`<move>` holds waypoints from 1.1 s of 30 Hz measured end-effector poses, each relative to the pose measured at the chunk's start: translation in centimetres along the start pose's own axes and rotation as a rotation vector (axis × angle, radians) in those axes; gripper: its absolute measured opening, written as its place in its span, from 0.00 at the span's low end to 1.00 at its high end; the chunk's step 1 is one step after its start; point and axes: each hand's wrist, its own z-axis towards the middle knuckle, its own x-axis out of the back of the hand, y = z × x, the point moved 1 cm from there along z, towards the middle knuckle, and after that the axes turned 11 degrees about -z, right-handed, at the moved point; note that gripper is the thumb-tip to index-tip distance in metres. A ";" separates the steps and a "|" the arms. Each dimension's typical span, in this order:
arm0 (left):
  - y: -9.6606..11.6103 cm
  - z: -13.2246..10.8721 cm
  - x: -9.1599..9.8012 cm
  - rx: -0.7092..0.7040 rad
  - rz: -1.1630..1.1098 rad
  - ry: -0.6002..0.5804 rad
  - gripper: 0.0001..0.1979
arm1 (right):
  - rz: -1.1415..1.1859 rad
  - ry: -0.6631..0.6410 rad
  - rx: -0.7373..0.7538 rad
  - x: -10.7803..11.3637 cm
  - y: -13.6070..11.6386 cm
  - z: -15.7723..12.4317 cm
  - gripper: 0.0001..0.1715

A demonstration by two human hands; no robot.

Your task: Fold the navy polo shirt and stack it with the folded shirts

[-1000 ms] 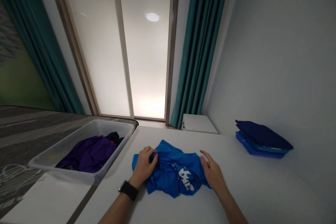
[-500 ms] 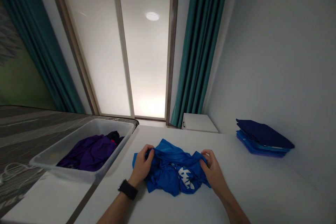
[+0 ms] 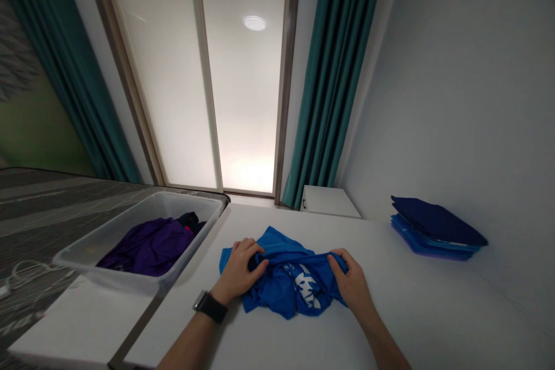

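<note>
Since a second ago my right hand (image 3: pixel 353 284) has gone from resting flat to closing its fingers on the blue T-shirt (image 3: pixel 289 280), so both hands now grip the bunched upper edge. My left hand (image 3: pixel 243 269) is curled tight on it too. The shirt lies crumpled on the desk (image 3: pixel 433 324), right of the clear plastic bin (image 3: pixel 108 269).
</note>
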 end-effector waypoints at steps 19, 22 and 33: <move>6.8 7.9 4.6 0.043 -0.355 0.020 0.12 | -0.218 -0.379 0.271 1.9 -5.7 3.1 0.16; 7.9 8.7 5.5 0.021 -0.310 0.013 0.12 | -0.467 -0.442 0.341 1.9 -6.3 3.3 0.11; 6.9 7.6 8.9 -0.008 -0.130 -0.331 0.16 | -0.150 -0.622 0.264 9.4 -8.3 5.3 0.12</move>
